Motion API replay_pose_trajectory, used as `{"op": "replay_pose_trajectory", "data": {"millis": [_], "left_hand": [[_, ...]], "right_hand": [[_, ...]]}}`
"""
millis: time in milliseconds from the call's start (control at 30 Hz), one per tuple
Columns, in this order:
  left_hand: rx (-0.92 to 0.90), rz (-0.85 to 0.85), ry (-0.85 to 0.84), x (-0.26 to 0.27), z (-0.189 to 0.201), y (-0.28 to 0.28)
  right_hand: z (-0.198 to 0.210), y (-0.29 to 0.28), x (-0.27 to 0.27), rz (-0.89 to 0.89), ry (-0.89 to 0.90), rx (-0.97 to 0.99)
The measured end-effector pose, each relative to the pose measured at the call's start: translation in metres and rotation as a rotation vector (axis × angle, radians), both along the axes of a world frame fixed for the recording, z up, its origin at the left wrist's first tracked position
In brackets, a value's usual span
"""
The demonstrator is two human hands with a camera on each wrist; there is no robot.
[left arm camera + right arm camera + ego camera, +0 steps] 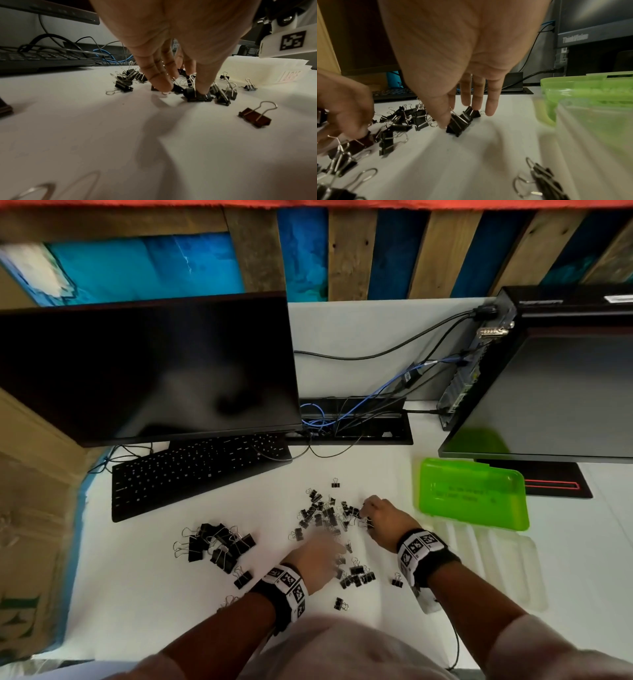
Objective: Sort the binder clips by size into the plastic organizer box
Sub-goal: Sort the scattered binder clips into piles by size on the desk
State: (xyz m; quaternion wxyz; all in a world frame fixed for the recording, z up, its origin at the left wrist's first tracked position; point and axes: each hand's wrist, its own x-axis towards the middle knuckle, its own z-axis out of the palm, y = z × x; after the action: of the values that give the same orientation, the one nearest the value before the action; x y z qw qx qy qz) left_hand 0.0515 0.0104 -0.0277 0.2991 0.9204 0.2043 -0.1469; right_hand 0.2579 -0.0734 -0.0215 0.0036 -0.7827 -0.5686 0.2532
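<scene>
Several small black binder clips [325,513] lie scattered mid-table, with a pile of large clips [215,546] to their left. My left hand [318,556], blurred in the head view, reaches down into the small clips. In the left wrist view its thumb and fingertips [163,86] pinch a small clip [193,94] against the table. My right hand [380,515] hovers at the right edge of the scatter. Its fingers [489,108] are straight, and its thumb touches a clip [458,125]. The clear organizer box [489,559] lies to the right with its green lid [472,498] open; one compartment reads LARGE [289,78].
A black keyboard [198,474] and a dark monitor [147,364] stand at the back left. A second monitor [555,392] is at the back right, with cables [359,412] between them. A cardboard box [30,508] borders the table's left side.
</scene>
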Motion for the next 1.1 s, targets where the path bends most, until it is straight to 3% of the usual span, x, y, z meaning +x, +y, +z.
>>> {"op": "replay_pose_trajectory", "data": {"millis": [233, 433, 633, 867, 1100], "left_hand": [[0.107, -0.001, -0.069, 0.003, -0.001, -0.001], [0.05, 0.128, -0.147, -0.002, -0.007, 0.003], [-0.053, 0.332, -0.159, -0.006, -0.011, 0.011], [-0.098, 0.344, -0.139, -0.002, -0.008, 0.012], [-0.196, 0.54, -0.301, -0.013, 0.001, 0.024]], "right_hand": [[-0.006, -0.004, 0.005, 0.042, -0.132, 0.085], [-0.011, -0.005, 0.009, -0.042, 0.069, 0.003], [-0.006, -0.011, -0.003, -0.041, 0.07, 0.007], [-0.004, -0.018, -0.014, -0.042, 0.078, -0.082], [0.003, -0.019, -0.009, -0.103, 0.149, 0.02]]}}
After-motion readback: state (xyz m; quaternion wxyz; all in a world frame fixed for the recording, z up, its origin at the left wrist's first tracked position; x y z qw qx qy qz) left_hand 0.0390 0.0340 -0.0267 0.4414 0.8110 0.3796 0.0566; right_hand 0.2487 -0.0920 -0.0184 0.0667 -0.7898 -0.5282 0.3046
